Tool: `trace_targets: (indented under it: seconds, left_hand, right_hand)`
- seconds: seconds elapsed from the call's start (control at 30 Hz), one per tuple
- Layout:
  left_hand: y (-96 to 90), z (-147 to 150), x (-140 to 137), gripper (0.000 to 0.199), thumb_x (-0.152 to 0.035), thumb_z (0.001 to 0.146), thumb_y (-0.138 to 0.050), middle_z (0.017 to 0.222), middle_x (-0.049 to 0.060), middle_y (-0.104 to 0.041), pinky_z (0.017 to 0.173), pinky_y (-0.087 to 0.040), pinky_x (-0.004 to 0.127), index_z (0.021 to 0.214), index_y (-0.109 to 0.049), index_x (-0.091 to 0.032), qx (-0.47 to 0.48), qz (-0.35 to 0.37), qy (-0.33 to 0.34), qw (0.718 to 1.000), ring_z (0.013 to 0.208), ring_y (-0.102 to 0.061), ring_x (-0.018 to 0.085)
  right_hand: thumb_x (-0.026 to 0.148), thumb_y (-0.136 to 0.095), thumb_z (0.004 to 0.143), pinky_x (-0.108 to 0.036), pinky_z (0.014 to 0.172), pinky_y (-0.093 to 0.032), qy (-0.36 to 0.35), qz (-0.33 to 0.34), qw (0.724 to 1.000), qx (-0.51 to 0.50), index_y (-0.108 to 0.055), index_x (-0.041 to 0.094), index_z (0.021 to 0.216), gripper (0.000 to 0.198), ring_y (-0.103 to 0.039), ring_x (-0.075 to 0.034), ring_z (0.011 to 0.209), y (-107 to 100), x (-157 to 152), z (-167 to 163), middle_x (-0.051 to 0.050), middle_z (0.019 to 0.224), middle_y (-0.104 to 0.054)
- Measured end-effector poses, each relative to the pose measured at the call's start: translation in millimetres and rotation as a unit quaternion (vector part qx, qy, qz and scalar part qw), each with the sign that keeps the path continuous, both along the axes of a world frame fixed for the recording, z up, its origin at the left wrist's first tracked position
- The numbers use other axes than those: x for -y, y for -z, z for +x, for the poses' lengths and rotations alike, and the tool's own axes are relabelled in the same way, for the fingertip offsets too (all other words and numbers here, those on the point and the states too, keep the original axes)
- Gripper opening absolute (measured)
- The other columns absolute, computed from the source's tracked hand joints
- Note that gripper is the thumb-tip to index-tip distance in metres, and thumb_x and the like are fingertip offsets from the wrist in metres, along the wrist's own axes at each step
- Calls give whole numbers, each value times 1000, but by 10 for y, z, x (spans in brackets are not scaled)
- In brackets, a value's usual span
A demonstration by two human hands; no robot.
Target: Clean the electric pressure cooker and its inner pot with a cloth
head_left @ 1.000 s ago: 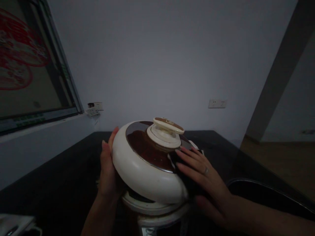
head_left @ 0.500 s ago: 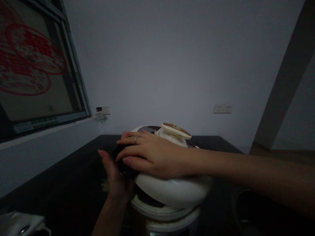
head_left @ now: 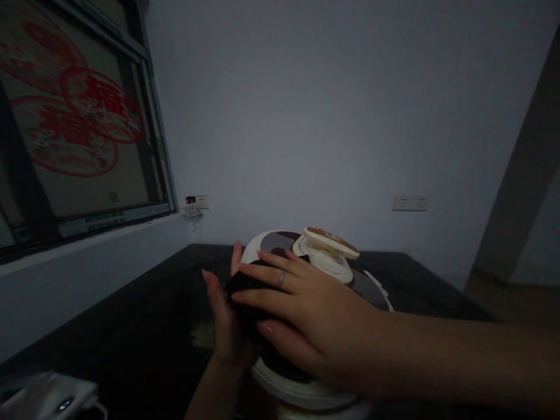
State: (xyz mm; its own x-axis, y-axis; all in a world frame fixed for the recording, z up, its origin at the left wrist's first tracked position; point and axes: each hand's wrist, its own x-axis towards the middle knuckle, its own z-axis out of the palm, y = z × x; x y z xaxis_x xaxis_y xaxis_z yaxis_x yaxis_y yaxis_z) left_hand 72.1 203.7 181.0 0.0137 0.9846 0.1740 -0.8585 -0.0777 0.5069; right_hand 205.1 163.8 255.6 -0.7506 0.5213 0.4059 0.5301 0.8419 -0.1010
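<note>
Red round decorations (head_left: 102,105) are seen on the window (head_left: 126,186) at upper left. Near lower centre, the left hand (head_left: 230,332) is set against the lid (head_left: 280,242), thumb spread; its grip cannot be told. A black cloth (head_left: 249,282) is pressed onto the tilted lid, at lower centre, by the loosely curved right hand (head_left: 319,309). A socket (head_left: 410,203) is mounted at right.

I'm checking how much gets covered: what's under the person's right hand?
Under the right hand is a black cloth, with its near edges showing, over the lid. The lid's surface directly beneath hand and cloth is covered and cannot be seen.
</note>
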Motion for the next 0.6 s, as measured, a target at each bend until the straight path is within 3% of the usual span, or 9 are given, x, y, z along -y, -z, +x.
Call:
trace_targets:
  seconds: [0.13,0.2,0.3,0.4,0.5,0.6]
  left_hand:
    - [-40,39,-42,73,-74,89,-36,131,8,-65,114,-36,43,141,-52,-27,23,-26,-33,999,134,-51,30]
    - [-55,48,-47,74,-74,91,-32,126,10,-68,112,-39,44,141,-52,-23,23,-29,-17,999,130,-54,31]
    - [-38,39,-31,72,-72,89,-40,125,9,-69,110,-42,43,142,-50,-25,-5,-4,-2,1000,127,-57,31]
    - [-6,20,-10,74,-72,86,-48,126,9,-69,109,-43,43,144,-48,-26,-36,16,-4,999,127,-57,31]
    - [-3,13,-3,78,-73,85,-48,129,10,-67,109,-43,44,146,-45,-25,-52,19,-5,998,128,-56,33]
    - [-26,17,-2,76,-71,87,-48,138,9,-61,111,-41,45,149,-40,-28,-52,17,-18,998,132,-53,32]
  right_hand:
    - [30,-44,100,-56,121,-20,23,-79,995,52,-44,14,147,49,-25,-31,148,-253,-323,-216,-10,157,-35]
    - [29,-43,101,-56,118,-25,43,-106,990,77,-47,10,144,47,-31,-33,145,-378,-495,-326,-14,153,-41]
    - [25,-40,102,-44,113,-38,43,-137,981,130,-58,4,132,41,-47,-29,135,-552,-702,-418,-19,142,-53]
    - [28,-53,98,-32,104,-46,19,-179,969,168,-66,10,121,33,-60,-21,122,-717,-863,-415,-13,129,-65]
    - [37,-70,86,-30,93,-52,6,-227,959,172,-73,18,107,28,-68,-18,103,-831,-1032,-378,-4,107,-74]
    - [45,-75,79,-32,92,-53,4,-194,972,132,-75,18,98,33,-69,-17,96,-869,-1238,-341,-2,98,-74]
